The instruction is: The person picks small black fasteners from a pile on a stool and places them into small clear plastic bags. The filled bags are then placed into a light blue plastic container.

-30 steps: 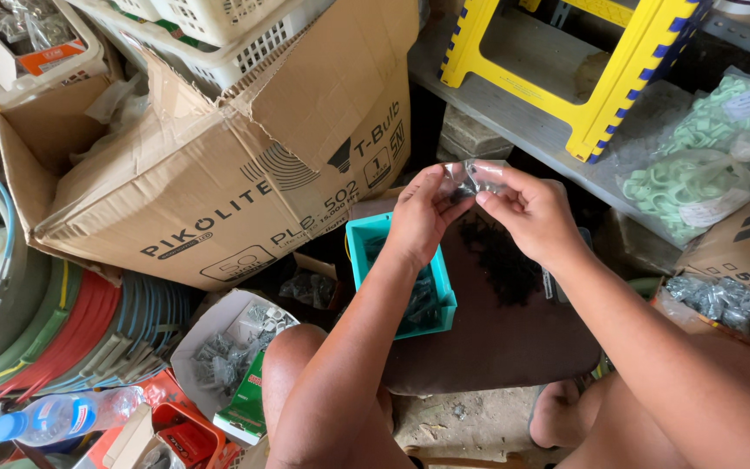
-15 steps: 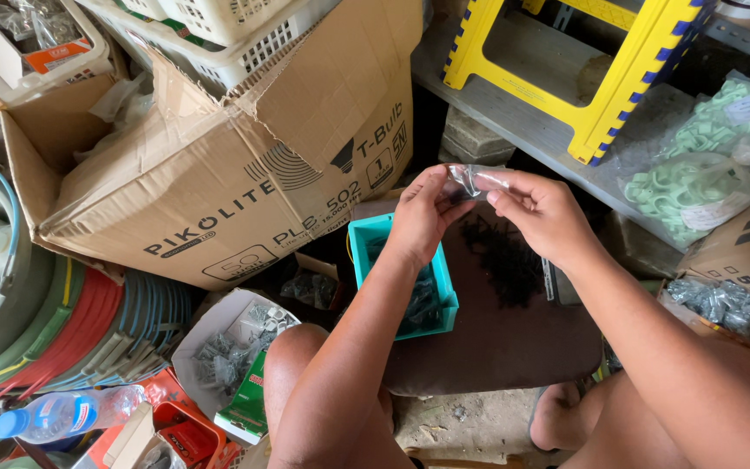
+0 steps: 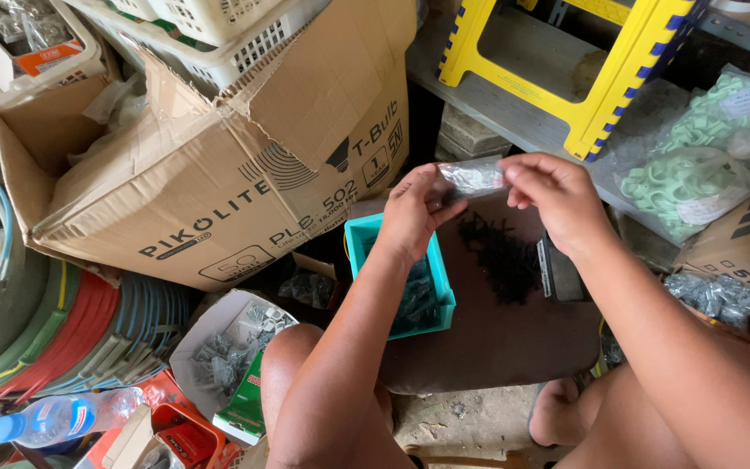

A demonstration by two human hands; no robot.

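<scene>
A person is sitting low among stacked goods, looking down at both hands, and the biggest thing in view is a large, torn brown cardboard box (image 3: 219,182) leaning at the upper left with white plastic baskets (image 3: 210,26) resting on top of it. To the upper right a yellow plastic step stool (image 3: 618,52) is standing on a grey shelf (image 3: 514,122), and beside it clear bags of pale green plastic rings (image 3: 696,165) are lying in a heap. Below the hands a dark brown board (image 3: 496,339) is serving as the counter, carrying a loose pile of small black screws (image 3: 501,252) and, at its left edge, a teal plastic tray (image 3: 410,287) partly filled with small packets. The left hand (image 3: 414,213) and the right hand (image 3: 549,195) are meeting just above the pile, each pinching one end of a small clear plastic packet (image 3: 472,176) (its contents look like small metal parts, too blurred to identify). Both hands are closing narrowly on the packet, fingertips doing the gripping. The step appears to be handling or closing a filled packet; the next move would likely call for a steady two-handed pinch along the packet's mouth, keeping it level so nothing spills.
</scene>
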